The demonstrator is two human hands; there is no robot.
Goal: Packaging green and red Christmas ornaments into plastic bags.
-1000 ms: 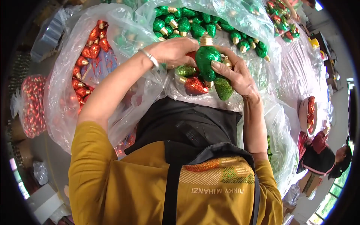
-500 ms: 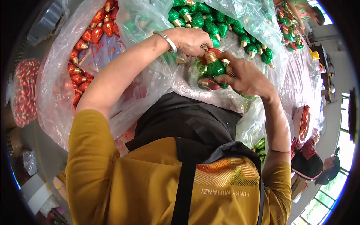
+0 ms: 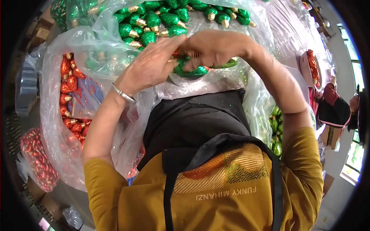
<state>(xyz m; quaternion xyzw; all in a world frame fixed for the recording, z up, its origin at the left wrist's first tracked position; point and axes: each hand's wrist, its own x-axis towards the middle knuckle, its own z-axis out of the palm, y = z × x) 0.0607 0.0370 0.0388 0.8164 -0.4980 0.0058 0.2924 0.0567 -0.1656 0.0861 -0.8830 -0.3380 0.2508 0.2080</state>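
Over the near edge of the work surface my two hands meet around a small cluster of glittery bulb-shaped ornaments. A green bulb ornament (image 3: 198, 71) shows below the fingers, with a bit of red and gold beside it. My left hand (image 3: 148, 66), with a bangle at its wrist, is closed, its fingertips hidden behind the other hand. Curled over the cluster from the right, my right hand (image 3: 216, 45) is closed too, its fingers partly blurred by motion. What either hand pinches is hidden. A lighter green ornament (image 3: 228, 63) lies under the right hand.
Green bulb ornaments (image 3: 169, 19) with gold caps lie in a clear plastic bag (image 3: 104, 40) beyond my hands. Red ornaments (image 3: 70, 84) fill an open bag at left. Light green ornaments (image 3: 276, 127) sit at right. A round tub (image 3: 306, 63) of red ornaments stands farther right, near another person (image 3: 333, 104).
My left hand has come lower and my right hand has risen over the cluster, now covering most of it. The view has shifted, with the green ornaments further left.
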